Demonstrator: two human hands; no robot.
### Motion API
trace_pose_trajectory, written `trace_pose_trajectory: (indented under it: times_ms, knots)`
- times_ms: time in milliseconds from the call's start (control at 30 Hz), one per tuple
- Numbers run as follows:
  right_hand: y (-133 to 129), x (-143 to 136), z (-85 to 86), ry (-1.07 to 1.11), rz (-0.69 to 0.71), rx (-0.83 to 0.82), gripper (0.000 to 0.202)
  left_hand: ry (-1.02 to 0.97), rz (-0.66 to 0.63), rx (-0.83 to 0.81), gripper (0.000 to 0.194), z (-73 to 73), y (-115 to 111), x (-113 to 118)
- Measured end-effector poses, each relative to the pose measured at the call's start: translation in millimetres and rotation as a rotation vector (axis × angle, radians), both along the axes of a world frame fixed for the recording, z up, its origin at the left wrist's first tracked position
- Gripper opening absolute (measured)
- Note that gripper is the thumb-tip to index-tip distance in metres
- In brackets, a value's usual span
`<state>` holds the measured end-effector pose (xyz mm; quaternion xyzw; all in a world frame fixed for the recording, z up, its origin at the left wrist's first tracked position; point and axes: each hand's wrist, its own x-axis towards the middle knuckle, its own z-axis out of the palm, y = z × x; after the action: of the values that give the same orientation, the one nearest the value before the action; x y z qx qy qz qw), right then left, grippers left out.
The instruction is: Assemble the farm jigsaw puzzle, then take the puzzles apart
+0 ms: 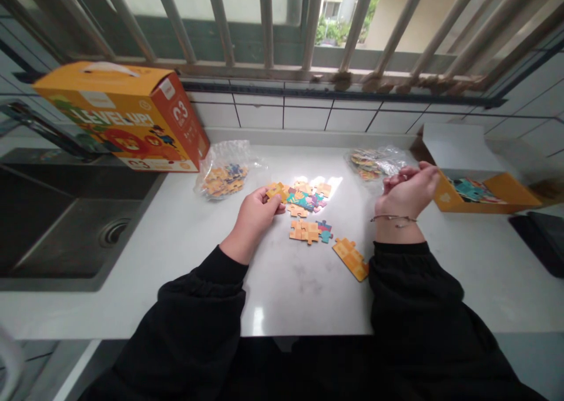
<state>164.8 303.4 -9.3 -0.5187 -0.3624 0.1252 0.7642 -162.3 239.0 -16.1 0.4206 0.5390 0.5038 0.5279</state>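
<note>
My left hand [259, 211] pinches an orange puzzle piece [277, 191] between thumb and fingers, at the left edge of a loose pile of puzzle pieces [304, 198] in orange, teal and purple. Nearer to me lies a short row of orange pieces [305, 231] with red-blue and teal pieces at its right end. A joined orange strip [351, 259] sits by my right sleeve, set at a slant. My right hand [408, 189] is raised over the counter with its fingers curled in; whatever they may hold is hidden. Behind it is a clear bag of puzzle pieces [370, 163].
At the back left stands an orange carton [127, 116] with a handle, beside a dark sink [66, 236]. Another bag of pieces [224, 178] lies before the carton. An opened orange box [506, 192] with colourful cards is at right, near a black object [540, 239].
</note>
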Motion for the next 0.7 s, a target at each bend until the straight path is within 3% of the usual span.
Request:
trace_pose_trajectory:
  times_ms: [133, 267, 367, 533, 700]
  knots:
    - [-11, -41, -5.1, -0.366, 0.202, -0.173, 0.023, 0.065, 0.049, 0.014, 0.021, -4.4, 4, -3]
    - [-33, -94, -4.5, -1.015, 0.468, -0.282, 0.032, 0.168, 0.053, 0.042, 0.023, -8.7, 5, -7]
    - [-43, -113, -5.7, -1.251, 0.531, -0.428, 0.038, 0.251, 0.026, 0.065, 0.019, -13.3, 5, -11]
    - [-40, -114, -9.3, -1.232, 0.548, -0.480, 0.030, 0.265, -0.003, 0.069, 0.019, -17.6, 7, -11]
    - [-38, -110, -2.0, -0.949, 0.600, -0.357, 0.009, 0.163, 0.054, -0.052, 0.045, -8.6, 5, -2]
